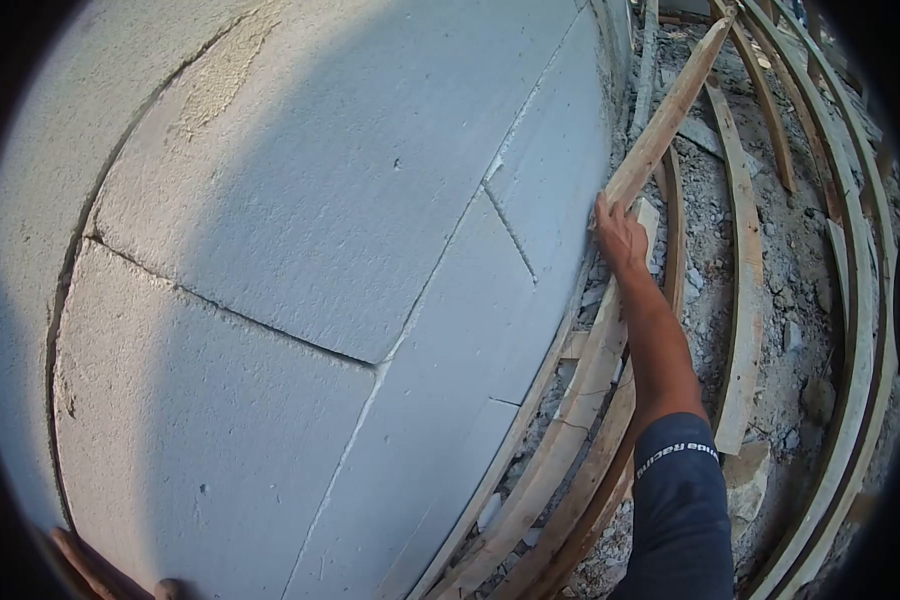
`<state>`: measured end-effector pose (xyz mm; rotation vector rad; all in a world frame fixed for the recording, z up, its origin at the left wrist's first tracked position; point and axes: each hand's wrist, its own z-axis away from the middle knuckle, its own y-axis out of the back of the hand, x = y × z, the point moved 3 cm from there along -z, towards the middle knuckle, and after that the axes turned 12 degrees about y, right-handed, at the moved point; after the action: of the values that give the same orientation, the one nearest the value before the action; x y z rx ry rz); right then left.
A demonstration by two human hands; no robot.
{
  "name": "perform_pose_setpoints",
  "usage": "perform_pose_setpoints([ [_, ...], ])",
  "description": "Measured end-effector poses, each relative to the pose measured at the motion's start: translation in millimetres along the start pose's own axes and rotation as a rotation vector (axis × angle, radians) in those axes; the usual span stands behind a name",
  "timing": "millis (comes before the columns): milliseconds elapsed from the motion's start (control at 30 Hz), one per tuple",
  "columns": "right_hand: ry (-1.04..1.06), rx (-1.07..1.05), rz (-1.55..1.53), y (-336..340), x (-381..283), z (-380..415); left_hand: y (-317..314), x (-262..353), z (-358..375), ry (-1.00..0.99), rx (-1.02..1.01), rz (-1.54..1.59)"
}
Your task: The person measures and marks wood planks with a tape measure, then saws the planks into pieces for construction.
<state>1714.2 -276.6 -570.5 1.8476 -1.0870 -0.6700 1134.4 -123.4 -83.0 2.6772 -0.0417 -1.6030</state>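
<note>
My right hand (622, 238) is closed around the lower end of a wooden plank (670, 112), which slants up and away to the right, beside the foot of the block wall (270, 200). Other lengths of timber (582, 400) lie just under that hand and forearm. At the bottom left edge, part of my left hand (95, 568) shows against the wall, its fingers stretched out and the thumb apart. Nothing is seen in it, though the rest of the hand is cut off by the frame.
Pale blocks with dark and whitish joints make up the wall on the left. Long wooden battens (855, 300) run along the right side. Between them the ground (785, 270) is strewn with rubble, and a larger stone (748, 480) lies near my sleeve.
</note>
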Motion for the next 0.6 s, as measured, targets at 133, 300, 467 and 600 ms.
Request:
perform_pose_setpoints([
  [133,-0.013,-0.064,-0.19,103,-4,31,5,4,-1,0.043,0.083,0.043],
  [300,0.086,0.422,-0.525,231,-19,124,-6,2,1,0.061,0.201,0.189],
  [467,0.14,0.793,-0.807,358,-83,322,1,5,13,0.164,0.26,0.571],
  [600,0.121,0.418,-1.069,428,-140,497,86,93,96,0.068,-0.15,1.475],
])
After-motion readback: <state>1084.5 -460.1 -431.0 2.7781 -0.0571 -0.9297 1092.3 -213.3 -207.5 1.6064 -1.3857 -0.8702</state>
